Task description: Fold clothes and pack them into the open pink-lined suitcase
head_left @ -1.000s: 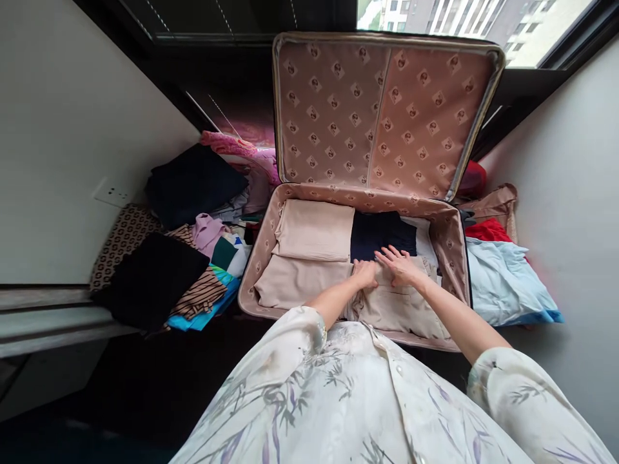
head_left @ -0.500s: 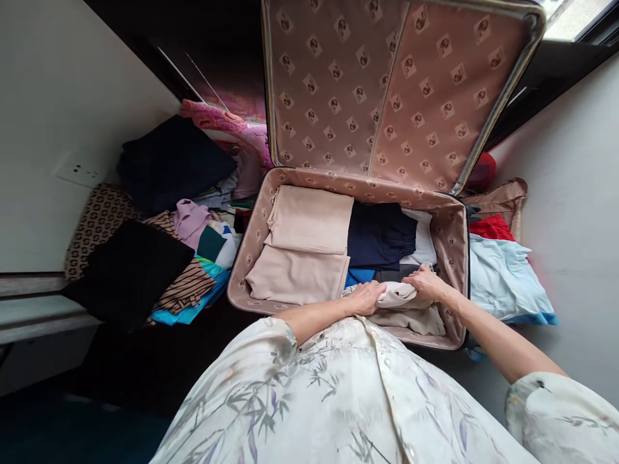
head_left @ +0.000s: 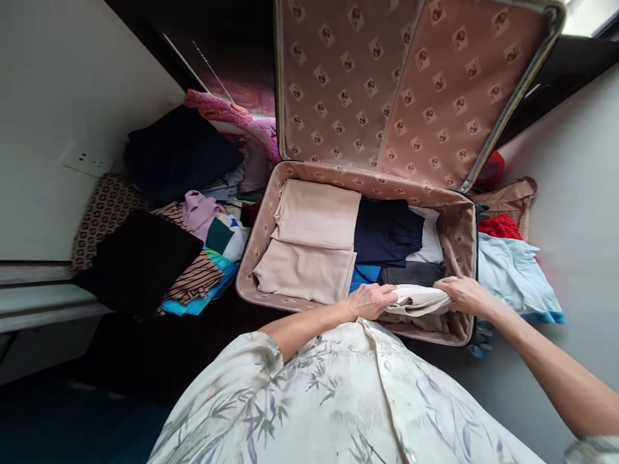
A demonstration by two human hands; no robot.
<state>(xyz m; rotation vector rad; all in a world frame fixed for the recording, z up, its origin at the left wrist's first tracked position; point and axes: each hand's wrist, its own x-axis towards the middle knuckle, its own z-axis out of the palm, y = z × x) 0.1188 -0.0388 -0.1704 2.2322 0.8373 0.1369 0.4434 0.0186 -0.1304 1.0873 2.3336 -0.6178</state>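
Observation:
An open suitcase (head_left: 456, 229) with patterned pink lining lies before me, its lid (head_left: 387, 84) standing up. Inside on the left lie two folded beige cloths (head_left: 309, 241). A navy garment (head_left: 384, 231), a white one (head_left: 430, 245), a blue piece (head_left: 363, 274) and a dark grey one (head_left: 411, 274) fill the right half. A cream garment (head_left: 418, 299) is rolled at the near right corner. My left hand (head_left: 370, 301) grips its left end and my right hand (head_left: 464, 294) holds its right end.
A heap of clothes (head_left: 193, 225) with black, striped, lilac and pink pieces lies left of the suitcase. A light blue cloth (head_left: 507, 270), a red one (head_left: 500, 227) and a tan bag (head_left: 510, 196) sit to the right by the wall. A wall socket (head_left: 87, 161) is at left.
The cream garment, flat under both hands a second ago, has been rolled toward the near edge. My hands have spread apart to its two ends, uncovering the blue and grey pieces.

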